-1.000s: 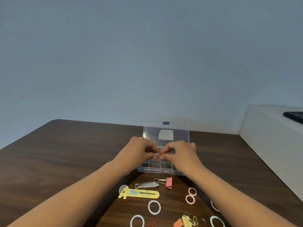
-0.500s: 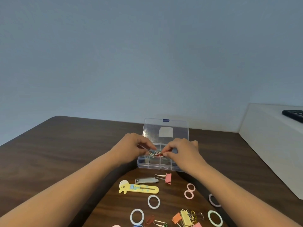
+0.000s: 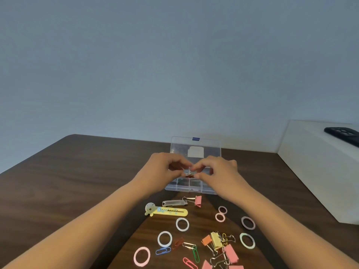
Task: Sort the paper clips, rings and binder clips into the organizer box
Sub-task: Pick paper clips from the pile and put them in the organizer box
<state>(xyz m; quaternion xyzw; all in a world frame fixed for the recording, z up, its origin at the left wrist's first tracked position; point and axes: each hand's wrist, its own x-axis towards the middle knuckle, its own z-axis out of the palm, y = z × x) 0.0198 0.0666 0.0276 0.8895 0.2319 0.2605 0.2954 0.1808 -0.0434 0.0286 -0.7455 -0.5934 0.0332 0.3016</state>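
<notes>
- Left hand at frame centre, fingertips pinched on a small clump of clips — too small to tell which kind.
- Right hand pinches the same clump, above the open organizer box.
- Rings, paper clips, binder clips lie on the counter, lower right.

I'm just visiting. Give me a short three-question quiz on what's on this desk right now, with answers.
1. True or false: the organizer box has its lid open.
2. What lies closest to the box's front wall: A) pink binder clip B) green ring C) blue paper clip?
3. Fill in: the left hand and right hand meet over the ____.

Key: 1 true. 2 A. 3 box; together they pinch some small clips, too small to identify.
</notes>
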